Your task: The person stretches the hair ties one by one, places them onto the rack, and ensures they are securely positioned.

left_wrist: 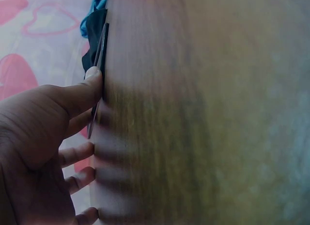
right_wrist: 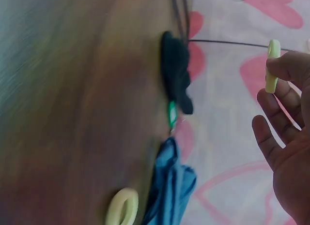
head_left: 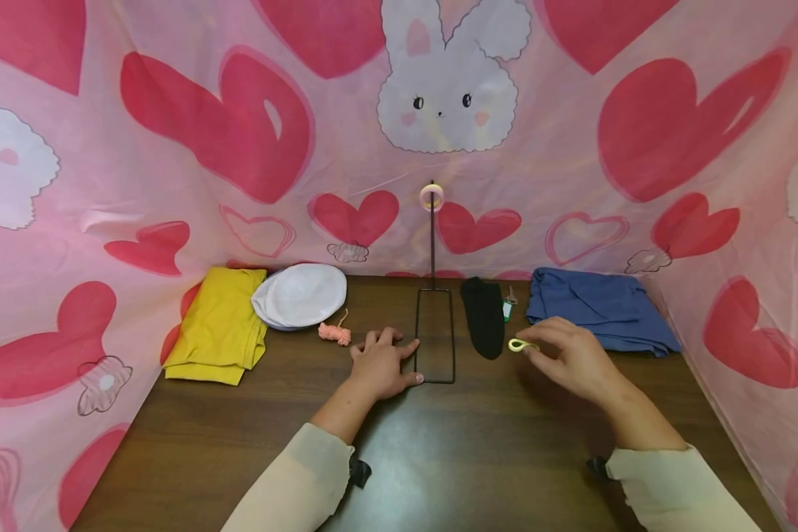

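Observation:
A black wire stand (head_left: 434, 336) stands mid-table, its flat rectangular base on the wood and a thin upright rising behind. My left hand (head_left: 382, 366) rests with fingers spread beside the base; thumb and index finger touch its left side. In the left wrist view that thumb (left_wrist: 93, 82) presses on the wire. At the upright's top hang pink and yellow rings (head_left: 431, 197). My right hand (head_left: 575, 358) pinches a small pale yellow ring (right_wrist: 272, 65) between thumb and fingertips, raised above the table. Another yellow ring (right_wrist: 122, 208) lies on the wood, hidden in the head view.
A black sock (head_left: 484, 318) and a key with a green tag (head_left: 508, 304) lie right of the stand, then folded blue cloth (head_left: 598, 307). Leftward are pink yarn (head_left: 335, 333), a white cap (head_left: 306, 294) and folded yellow cloth (head_left: 219, 325). Patterned pink fabric (head_left: 346, 162) surrounds the table.

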`<state>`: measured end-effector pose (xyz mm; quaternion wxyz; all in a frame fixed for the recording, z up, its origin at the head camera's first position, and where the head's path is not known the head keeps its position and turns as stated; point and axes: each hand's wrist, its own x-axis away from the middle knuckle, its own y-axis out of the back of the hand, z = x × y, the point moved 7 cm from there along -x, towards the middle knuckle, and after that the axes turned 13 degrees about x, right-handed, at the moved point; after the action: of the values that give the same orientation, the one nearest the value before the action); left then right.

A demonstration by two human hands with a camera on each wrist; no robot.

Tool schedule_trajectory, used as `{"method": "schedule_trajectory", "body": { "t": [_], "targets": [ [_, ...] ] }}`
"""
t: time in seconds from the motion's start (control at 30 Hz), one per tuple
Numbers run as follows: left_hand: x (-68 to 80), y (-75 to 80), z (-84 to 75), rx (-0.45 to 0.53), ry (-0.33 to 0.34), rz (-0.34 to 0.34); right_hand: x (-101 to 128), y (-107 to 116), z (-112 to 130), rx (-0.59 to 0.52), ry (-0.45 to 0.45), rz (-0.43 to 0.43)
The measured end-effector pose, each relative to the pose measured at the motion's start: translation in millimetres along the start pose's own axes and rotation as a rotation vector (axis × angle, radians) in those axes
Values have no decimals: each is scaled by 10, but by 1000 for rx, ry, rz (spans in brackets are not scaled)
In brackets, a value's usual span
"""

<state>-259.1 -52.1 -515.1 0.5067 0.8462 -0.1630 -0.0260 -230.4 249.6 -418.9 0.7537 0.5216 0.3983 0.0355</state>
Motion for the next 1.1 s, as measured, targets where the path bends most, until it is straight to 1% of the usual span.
{"method": "schedule_trajectory", "body": {
  "t": [0.23, 0.4, 0.5, 0.67, 0.9, 1.1],
  "targets": [
    [-2, -6, 7, -1, -1, -6, -226, 66, 148, -89, 5, -49],
    [2, -1, -1, 1, -5, -4, -385, 111, 291, -121, 39, -75],
    [6, 8, -9, 0, -4, -7, -475, 143, 380, -122, 66, -96],
    [5, 10, -10, -8, -1, -8, -621, 203, 497, -123, 81, -124],
    [-2, 0, 0, -5, -2, -9, -820, 323, 677, -98, 109, -165],
    [-2, 5, -2, -3, -1, -9, -954, 421, 812, -128, 132, -185]
  ]
}}
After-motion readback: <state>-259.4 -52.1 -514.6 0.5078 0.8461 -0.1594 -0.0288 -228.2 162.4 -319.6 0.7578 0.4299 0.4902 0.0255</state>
